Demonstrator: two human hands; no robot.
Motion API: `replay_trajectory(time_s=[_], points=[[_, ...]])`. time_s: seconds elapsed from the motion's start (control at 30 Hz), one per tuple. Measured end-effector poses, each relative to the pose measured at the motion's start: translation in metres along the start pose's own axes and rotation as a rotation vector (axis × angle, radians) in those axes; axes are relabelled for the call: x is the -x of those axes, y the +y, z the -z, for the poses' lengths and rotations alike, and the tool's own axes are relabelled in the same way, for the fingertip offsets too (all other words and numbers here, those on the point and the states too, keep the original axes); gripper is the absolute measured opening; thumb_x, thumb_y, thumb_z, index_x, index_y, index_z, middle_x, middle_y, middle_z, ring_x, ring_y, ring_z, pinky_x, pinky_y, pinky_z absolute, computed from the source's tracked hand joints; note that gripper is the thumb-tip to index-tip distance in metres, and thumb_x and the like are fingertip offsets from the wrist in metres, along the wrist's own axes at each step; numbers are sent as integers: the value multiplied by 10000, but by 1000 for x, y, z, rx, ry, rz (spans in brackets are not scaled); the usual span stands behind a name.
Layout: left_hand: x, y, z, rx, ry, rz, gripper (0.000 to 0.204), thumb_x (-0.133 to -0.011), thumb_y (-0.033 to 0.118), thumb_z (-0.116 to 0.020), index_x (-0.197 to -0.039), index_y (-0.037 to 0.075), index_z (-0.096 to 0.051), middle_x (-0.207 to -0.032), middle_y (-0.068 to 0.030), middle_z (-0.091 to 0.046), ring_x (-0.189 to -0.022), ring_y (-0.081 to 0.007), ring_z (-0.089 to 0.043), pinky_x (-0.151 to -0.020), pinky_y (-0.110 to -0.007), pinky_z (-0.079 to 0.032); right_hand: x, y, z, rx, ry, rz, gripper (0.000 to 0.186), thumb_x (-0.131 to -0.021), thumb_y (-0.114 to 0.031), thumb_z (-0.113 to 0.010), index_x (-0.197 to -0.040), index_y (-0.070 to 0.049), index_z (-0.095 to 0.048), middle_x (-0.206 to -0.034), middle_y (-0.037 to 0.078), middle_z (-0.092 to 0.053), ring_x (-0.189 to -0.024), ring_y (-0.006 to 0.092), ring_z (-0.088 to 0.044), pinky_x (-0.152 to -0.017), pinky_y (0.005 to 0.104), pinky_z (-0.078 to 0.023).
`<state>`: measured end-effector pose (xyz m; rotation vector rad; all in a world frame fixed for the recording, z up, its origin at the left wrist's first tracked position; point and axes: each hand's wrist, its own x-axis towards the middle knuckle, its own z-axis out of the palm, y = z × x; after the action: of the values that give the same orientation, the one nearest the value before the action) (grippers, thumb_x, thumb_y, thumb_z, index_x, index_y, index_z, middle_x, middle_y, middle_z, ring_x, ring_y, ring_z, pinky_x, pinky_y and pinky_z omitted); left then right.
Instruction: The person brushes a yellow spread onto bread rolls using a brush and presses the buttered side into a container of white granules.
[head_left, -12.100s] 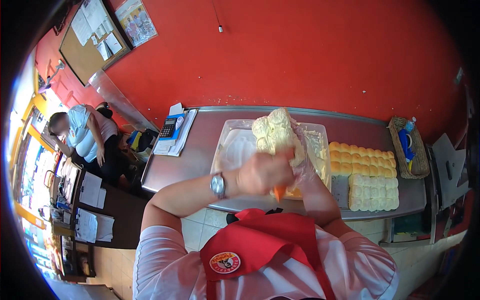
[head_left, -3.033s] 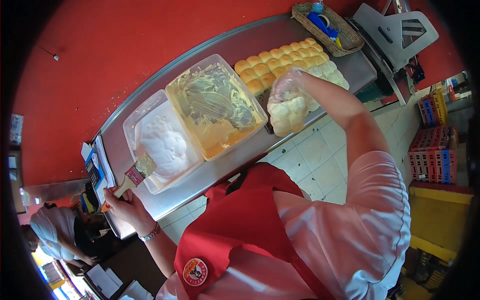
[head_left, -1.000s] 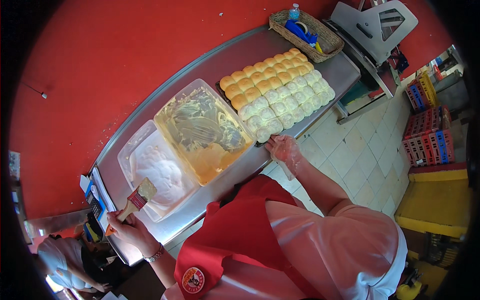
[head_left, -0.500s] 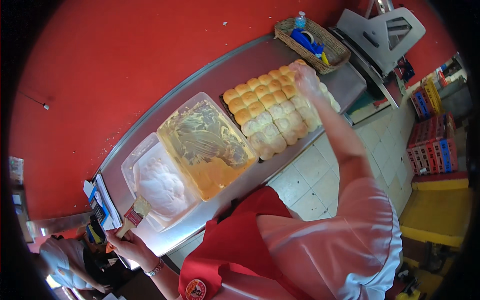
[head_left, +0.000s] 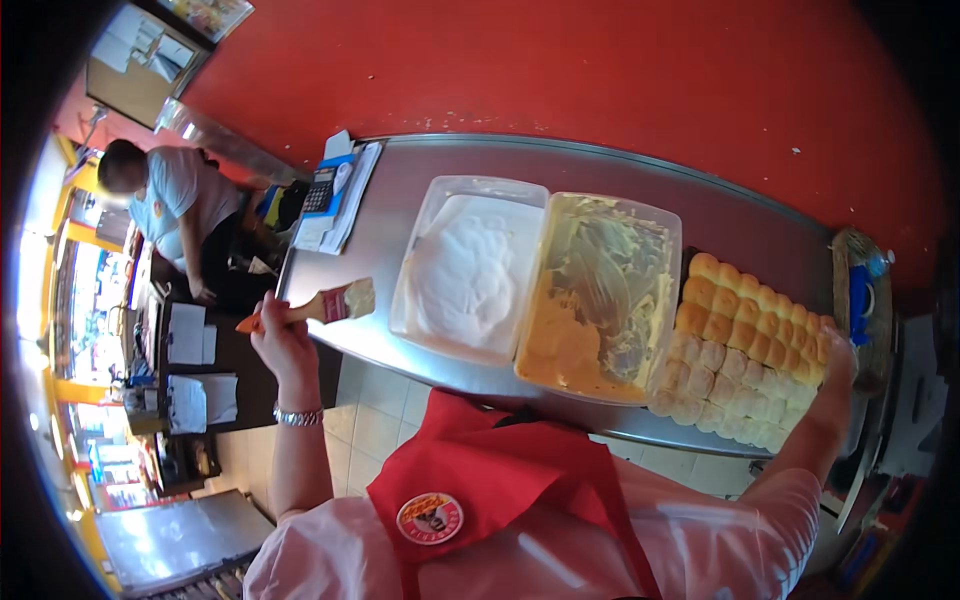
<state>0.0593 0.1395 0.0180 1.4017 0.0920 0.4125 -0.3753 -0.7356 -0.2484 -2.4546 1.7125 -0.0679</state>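
My left hand (head_left: 284, 335) is closed around the wooden handle of a flat pastry brush (head_left: 345, 301), held up off the left end of the counter. Its bristles are caked with pale yellow spread. To its right stands a clear plastic tub of white powder (head_left: 460, 275). Touching that tub is another tub (head_left: 672, 240) with orange-yellow spread smeared over its bottom and walls. Farther right lies a slab of joined bread rolls (head_left: 745, 300), golden in the far rows, dusted pale in the near ones. My right hand (head_left: 838, 358) is at the slab's right end, its fingers blurred.
A steel counter (head_left: 400, 170) runs along a red wall. Papers and a calculator (head_left: 319, 190) rest at its left end, and a woven basket (head_left: 880, 330) with a blue tape dispenser at the right. Another person (head_left: 195, 215) sits at far left, beyond a dark desk (head_left: 250, 365).
My view has swung left, so the tubs and rolls appear rotated and farther right. The brush, still in my left hand, now points right. My right hand remains by the rolls' right end.
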Motion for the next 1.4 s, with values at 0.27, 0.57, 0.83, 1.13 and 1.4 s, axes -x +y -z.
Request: replay_trajectory(time_s=[0.27,0.57,0.83,1.13,1.4], points=[[-3,-39,-46,92,-141,47,212,-912,153,-597,-748,43,-521,-564,27,-445,-400,-23,-321,-369,-201,-219,-3,70,24,-804,-79,55,570,-752,-272,-691,-1250,-48,-526,-1104,80,-587,-1005,194,-552,-873,340,-448],[13,-46,-69,97,-118,40,238,-904,228,-600,-887,-9,-626,-774,-23,-587,-671,-111,-556,-572,-237,-452,119,-48,130,-1024,-277,-214,481,-814,-311,-647,-1223,-80,-543,-1105,96,-615,-991,214,-589,-887,336,-471],[9,-49,-51,16,-178,54,205,-889,210,-648,-918,14,-597,-703,11,-543,-453,-16,-359,-401,-175,-255,129,-108,155,-1049,-291,-616,402,-849,-340,-594,-1160,-86,-581,-1101,89,-617,-969,222,-603,-877,354,-481],[11,-59,-64,8,-272,30,163,-903,185,-631,-891,29,-584,-709,2,-540,-507,-21,-415,-425,-167,-285,99,-42,117,-1471,-228,-501,495,-764,-230,-696,-1183,-32,-523,-1069,115,-599,-971,235,-569,-832,367,-495],[17,-62,-65,-14,-243,51,158,-899,176,-616,-886,24,-575,-750,3,-555,-568,-38,-457,-471,-192,-341,133,-97,146,-1936,381,-75,432,-917,-383,-491,-1223,-81,-538,-1164,105,-602,-1063,221,-587,-924,367,-483]])
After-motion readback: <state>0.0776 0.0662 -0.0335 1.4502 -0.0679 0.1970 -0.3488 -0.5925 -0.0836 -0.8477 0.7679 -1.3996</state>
